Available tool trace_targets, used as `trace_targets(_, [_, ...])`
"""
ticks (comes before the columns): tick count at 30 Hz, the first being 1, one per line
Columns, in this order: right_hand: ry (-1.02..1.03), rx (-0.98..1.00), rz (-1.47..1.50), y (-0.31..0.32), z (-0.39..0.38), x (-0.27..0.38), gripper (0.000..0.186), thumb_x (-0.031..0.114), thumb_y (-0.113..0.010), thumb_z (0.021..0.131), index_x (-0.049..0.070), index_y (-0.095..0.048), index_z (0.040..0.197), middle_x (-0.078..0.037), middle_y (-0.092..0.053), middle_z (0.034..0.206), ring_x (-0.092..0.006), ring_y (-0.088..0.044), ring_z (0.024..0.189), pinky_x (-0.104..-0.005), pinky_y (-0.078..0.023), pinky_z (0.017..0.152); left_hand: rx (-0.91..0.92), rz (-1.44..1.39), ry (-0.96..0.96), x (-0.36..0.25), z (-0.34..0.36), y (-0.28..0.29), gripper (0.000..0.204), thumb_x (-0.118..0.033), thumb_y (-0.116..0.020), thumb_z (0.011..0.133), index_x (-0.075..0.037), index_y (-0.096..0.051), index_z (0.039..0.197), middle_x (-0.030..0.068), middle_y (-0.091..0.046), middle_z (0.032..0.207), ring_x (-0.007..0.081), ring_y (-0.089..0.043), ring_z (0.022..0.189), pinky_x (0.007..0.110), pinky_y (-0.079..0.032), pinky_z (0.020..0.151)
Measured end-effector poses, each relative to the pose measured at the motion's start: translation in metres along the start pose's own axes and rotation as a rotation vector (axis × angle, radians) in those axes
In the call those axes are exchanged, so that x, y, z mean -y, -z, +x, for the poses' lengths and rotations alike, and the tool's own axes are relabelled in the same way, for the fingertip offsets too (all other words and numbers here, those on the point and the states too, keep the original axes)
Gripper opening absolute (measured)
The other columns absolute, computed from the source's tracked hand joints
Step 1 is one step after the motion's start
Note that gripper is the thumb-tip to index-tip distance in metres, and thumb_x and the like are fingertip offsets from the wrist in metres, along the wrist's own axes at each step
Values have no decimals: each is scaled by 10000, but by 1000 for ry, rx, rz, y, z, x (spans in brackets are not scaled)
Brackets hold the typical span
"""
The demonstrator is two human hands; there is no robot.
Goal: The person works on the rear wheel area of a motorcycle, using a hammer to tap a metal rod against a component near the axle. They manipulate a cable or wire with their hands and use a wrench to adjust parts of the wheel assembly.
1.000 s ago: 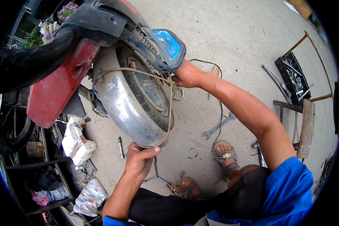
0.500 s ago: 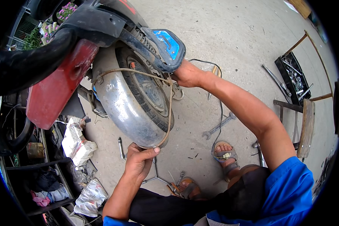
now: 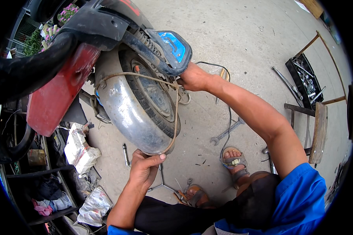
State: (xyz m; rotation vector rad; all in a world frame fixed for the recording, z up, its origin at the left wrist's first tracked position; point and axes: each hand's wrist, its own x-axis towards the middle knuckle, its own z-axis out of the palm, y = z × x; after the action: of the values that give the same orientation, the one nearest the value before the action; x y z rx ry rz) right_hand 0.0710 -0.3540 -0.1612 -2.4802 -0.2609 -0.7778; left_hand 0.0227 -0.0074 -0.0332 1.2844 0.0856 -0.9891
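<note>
Concrete floor is spreading under the work, with an open-end wrench and a black toolbox lying to the right. A silver metal mudguard is curving over the tyre, its long axis slanting from upper left down toward the person. At that near end the left hand is pinching the rim, thumb on top. Farther off, the right hand is reaching beside the rusty wire stay; its fingertips are hiding, so its grip cannot be told. Red marking is showing on the dark bodywork, cut off by the view's edge.
</note>
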Motion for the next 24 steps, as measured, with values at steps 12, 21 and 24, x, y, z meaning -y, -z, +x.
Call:
trace_targets(12, [-63,74,26,8,2,8,378,67,-669,778,44,-645,1154,-206,-685,1086,-417,-614,1081,-510,-467,986,1,-7,1,0,0,0,688,86,-799,710,8,-548,1347,135,-668,1286,299,-631,1227,495,-442,1132])
trace_targets(21, [-37,75,25,-2,1,2,376,76,-661,789,50,-645,1163,-207,-679,1107,-412,-613,1083,-504,-460,985,-3,1,4,0,0,0,693,86,-796,712,9,-544,1353,136,-664,1293,301,-628,1233,498,-441,1137])
trace_targets(24, [-32,74,47,-3,1,1,384,73,-662,784,51,-648,1167,-202,-682,1104,-409,-615,1083,-503,-453,996,2,1,2,0,0,0,689,85,-794,715,11,-544,1353,136,-664,1293,300,-628,1233,498,-441,1139])
